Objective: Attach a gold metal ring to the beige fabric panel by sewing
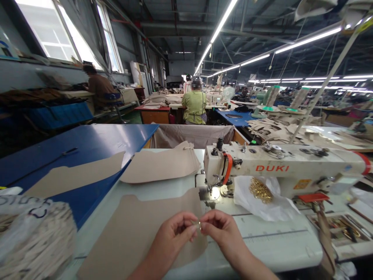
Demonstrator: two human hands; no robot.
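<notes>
My left hand [171, 235] and my right hand [223, 229] meet in front of me, fingertips pinched together on a small gold metal ring [199, 224]. They hover over a beige cut fabric piece [140, 229] lying flat on the pale sewing table [274, 241]. Just beyond the hands stands a white sewing machine [279, 169], its needle area lit. Under its arm a white plastic bag [262, 200] holds a heap of gold metal rings [260, 190].
A stack of beige fabric pieces [163, 165] lies behind the hands, another piece [75, 177] on the blue table [87, 144] at left. A bagged bundle [32, 233] fills the near left corner. A parts tray [340, 227] sits at right. Other people work farther back.
</notes>
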